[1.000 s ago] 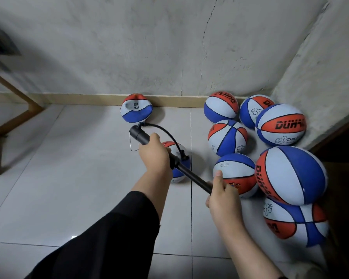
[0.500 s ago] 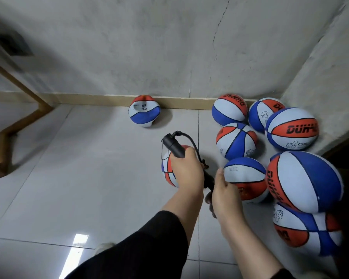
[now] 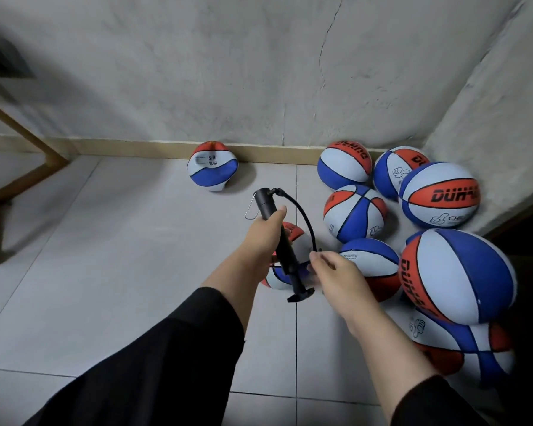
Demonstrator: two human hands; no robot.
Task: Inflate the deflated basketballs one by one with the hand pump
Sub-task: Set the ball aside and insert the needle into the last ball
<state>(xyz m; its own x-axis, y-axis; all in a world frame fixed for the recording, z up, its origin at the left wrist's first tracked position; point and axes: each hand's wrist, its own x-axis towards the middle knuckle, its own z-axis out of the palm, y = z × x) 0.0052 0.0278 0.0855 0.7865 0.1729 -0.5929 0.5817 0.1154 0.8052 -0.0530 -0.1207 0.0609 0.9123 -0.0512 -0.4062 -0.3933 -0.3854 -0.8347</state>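
Black hand pump (image 3: 279,241) gripped by left hand (image 3: 263,238) hides the limp basketball (image 3: 293,256); right hand (image 3: 336,273) hovers loose; inflated balls (image 3: 456,275) crowd right.

"DUH" in black letters runs across the orange band of the far right basketball (image 3: 440,195), with "CH" below (both cut off). Other balls' print is unreadable.

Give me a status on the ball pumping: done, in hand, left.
Done, by the look of it: the round red, white and blue basketballs piled in the right corner. In hand: the left hand grips the black hand pump above a ball; the right hand is at the black hose's end. Left: the dented basketball by the skirting.
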